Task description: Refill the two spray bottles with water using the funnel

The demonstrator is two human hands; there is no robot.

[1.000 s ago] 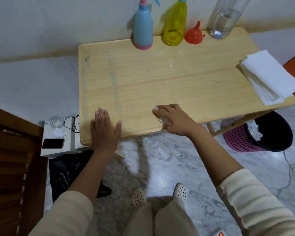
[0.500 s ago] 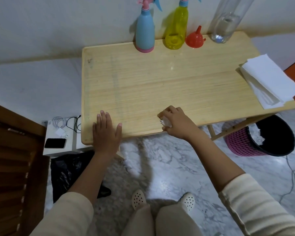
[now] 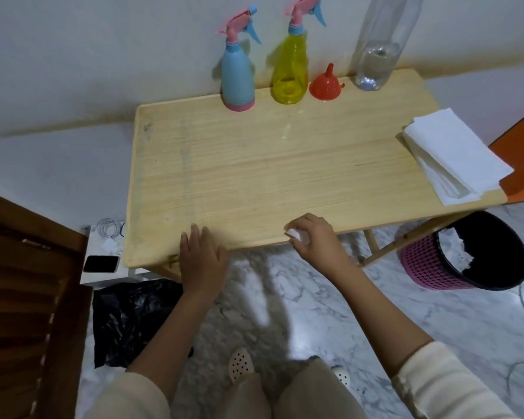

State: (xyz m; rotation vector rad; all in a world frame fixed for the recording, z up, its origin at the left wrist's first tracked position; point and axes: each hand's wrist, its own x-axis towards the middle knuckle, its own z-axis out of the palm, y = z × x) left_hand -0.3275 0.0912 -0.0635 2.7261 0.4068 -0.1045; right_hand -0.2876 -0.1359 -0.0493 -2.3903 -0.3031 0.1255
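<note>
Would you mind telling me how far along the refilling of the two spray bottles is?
Likely near the end: the blue spray bottle and yellow spray bottle stand capped at the back, the funnel sits mouth-down beside them, the clear bottle holds little water. In hand: the right hand pinches a crumpled tissue at the table edge. Left: probably binning it. Fill levels unclear.
</note>
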